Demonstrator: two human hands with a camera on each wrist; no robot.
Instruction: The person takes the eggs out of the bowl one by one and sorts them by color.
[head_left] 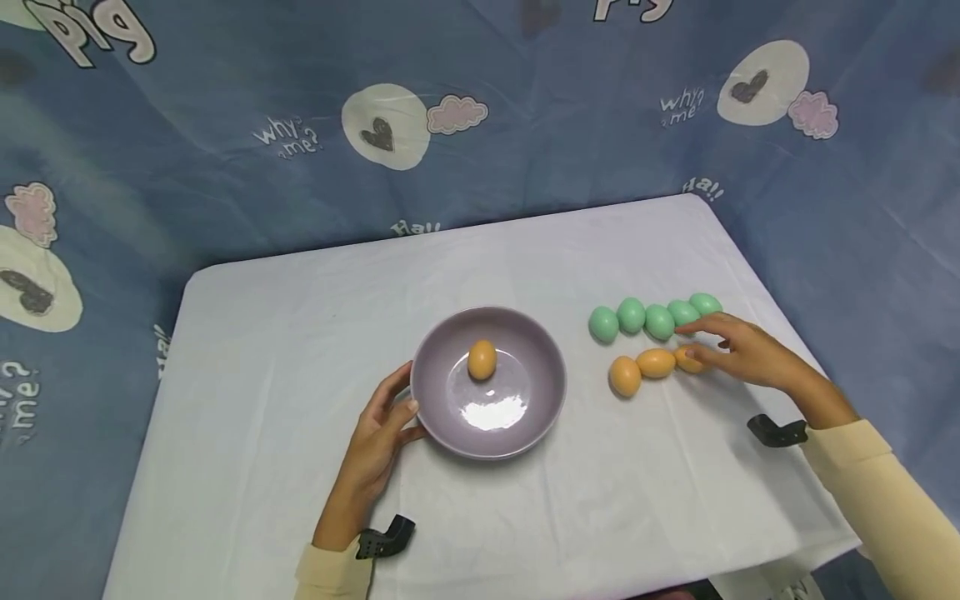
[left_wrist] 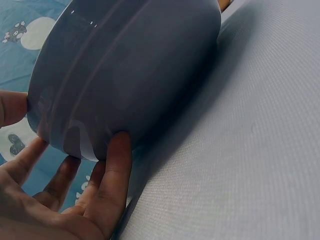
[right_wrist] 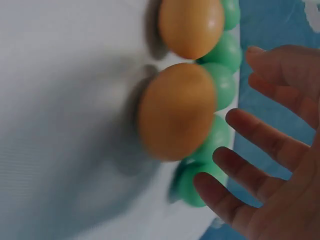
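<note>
A purple bowl [head_left: 431,408] stands on the white table with one orange egg [head_left: 482,360] inside. My left hand [head_left: 378,437] holds the bowl at its left side; in the left wrist view its fingers [left_wrist: 115,185] touch the outer wall and the thumb is at the rim. To the right, three orange eggs [head_left: 625,377] lie in a short row. My right hand [head_left: 738,348] hovers over the rightmost orange egg [head_left: 687,359], partly covering it. In the right wrist view, that hand's fingers are spread, apart from the nearest orange egg [right_wrist: 177,112].
Several green eggs [head_left: 632,315] form a row just behind the orange ones, close to the right hand's fingertips. The white-covered table [head_left: 300,333] meets a blue printed cloth [head_left: 525,150] at the back and sides. A black band piece [head_left: 777,431] sits at the right wrist.
</note>
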